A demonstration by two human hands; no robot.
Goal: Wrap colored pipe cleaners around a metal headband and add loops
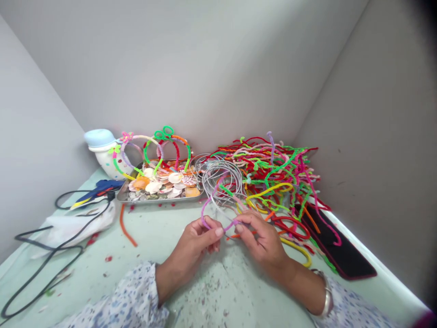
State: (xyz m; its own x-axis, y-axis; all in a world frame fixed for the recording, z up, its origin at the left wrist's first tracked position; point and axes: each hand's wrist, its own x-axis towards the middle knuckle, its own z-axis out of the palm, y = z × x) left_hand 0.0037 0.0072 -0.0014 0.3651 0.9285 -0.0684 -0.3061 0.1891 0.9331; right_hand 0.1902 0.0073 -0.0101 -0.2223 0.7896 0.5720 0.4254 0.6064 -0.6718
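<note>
Above the middle of the table, my left hand (194, 246) is closed, thumb against fingers, on a purple pipe cleaner (204, 209) that curves upward in a loop. The thumb and fingertips of my right hand (261, 241) pinch the same pipe cleaner a short way to the right. A thin pale band (218, 206) runs down to my fingers; whether the purple piece is wound around it there, I cannot tell. Just beyond my hands is a coil of grey-white wire hoops (223, 175), with green and pink pieces in front of it.
Shells fill a metal tray (159, 200), with colourful wrapped headbands (141, 136) standing in it. Beside it is a white container (105, 159) with a blue lid. Pipe cleaners (269, 164) heap at right, near red-handled scissors (292, 225) and a phone (344, 255). A black cable (44, 291) lies left.
</note>
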